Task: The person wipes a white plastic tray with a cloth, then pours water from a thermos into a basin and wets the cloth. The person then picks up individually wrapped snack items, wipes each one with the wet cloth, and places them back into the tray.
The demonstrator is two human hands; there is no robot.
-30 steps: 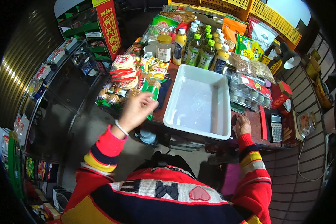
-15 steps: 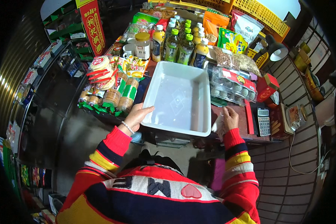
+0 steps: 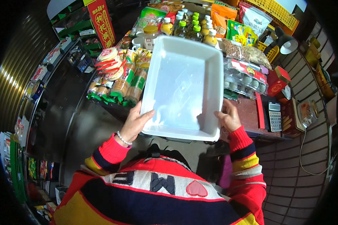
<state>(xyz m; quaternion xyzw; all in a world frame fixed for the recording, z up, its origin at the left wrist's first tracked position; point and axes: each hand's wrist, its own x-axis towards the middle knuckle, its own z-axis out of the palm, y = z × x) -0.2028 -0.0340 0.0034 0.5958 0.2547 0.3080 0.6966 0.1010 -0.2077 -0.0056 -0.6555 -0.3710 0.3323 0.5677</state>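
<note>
White tray (image 3: pixel 180 88): left hand (image 3: pixel 134 122) grips one side; right hand (image 3: pixel 230 117), the other.

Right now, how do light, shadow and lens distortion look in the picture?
Head view: a shadow darkens the lower right of the white plastic tray; head view: glare streaks the ribbed wall at far left; head view: lines curve across the tiled surface at right.

Glinting corrugated metal wall (image 3: pixel 12 71) at left, dark counter (image 3: pixel 47 108), grey floor (image 3: pixel 95 125) — reddish-brown table (image 3: pixel 247 112), black desk lamp (image 3: pixel 286 45), pale tiled wall (image 3: pixel 285 176).
</note>
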